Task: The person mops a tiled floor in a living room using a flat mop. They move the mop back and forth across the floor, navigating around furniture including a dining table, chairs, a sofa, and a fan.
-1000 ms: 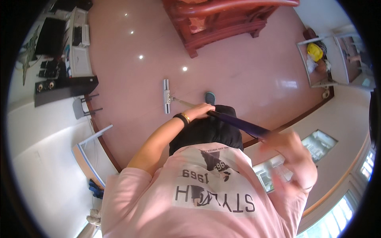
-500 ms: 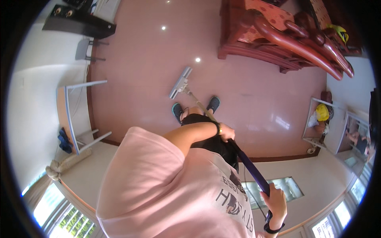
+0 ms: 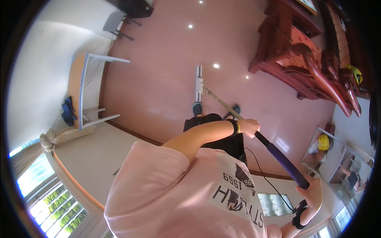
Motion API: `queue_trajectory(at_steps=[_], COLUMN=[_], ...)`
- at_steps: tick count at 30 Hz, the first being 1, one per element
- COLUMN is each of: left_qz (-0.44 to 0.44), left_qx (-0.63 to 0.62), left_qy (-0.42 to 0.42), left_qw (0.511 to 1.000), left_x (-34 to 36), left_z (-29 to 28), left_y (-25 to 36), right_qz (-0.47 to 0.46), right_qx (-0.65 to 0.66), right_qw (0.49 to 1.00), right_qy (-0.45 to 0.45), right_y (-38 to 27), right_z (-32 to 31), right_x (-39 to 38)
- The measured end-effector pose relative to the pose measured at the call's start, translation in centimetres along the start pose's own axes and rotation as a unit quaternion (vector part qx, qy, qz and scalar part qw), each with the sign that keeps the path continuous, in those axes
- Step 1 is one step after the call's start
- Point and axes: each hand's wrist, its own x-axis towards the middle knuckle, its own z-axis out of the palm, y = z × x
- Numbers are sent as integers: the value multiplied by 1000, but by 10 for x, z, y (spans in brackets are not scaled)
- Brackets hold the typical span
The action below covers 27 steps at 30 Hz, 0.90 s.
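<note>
My left hand (image 3: 249, 127) is closed round the pole of a flat-headed mop (image 3: 224, 105), where the light shaft meets the dark part of the handle. At the purple grip's upper end, my right hand (image 3: 311, 192) is closed too. The handle slants down and away to the left. Its long grey-and-white head (image 3: 199, 84) rests on the floor just ahead of my left shoe (image 3: 197, 109). A thin black cord hangs near my right wrist.
A table (image 3: 75, 91) with pale legs stands along the left wall, a grey chair (image 3: 115, 23) beyond it. Carved red wooden furniture (image 3: 285, 51) fills the far right. A metal-framed rack (image 3: 317, 146) holding bags stands at the right, near the wall.
The mop head has turned from slanting to nearly straight ahead. My right hand has moved outward to the right with the handle's end. Both hands keep their hold, and the view has turned.
</note>
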Motion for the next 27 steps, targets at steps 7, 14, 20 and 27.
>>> queue_trajectory(at_steps=[7, 14, 20, 27], left_qz=[-94, -315, -479, -579], left_qx=[-60, 84, 49, 15], left_qy=[9, 77, 223, 402], left_qw=[994, 942, 848, 709], left_x=[-161, -396, -494, -465], left_z=[-58, -28, -14, 64], left_y=[-90, -264, -264, -228], right_qz=[-88, -336, -326, -438], right_qx=[24, 90, 107, -11], right_qw=[989, 915, 892, 886], right_qy=[-119, -204, -295, -150], right_y=[-103, -284, -397, -362], right_z=[50, 184, 269, 333], right_x=[84, 186, 222, 209])
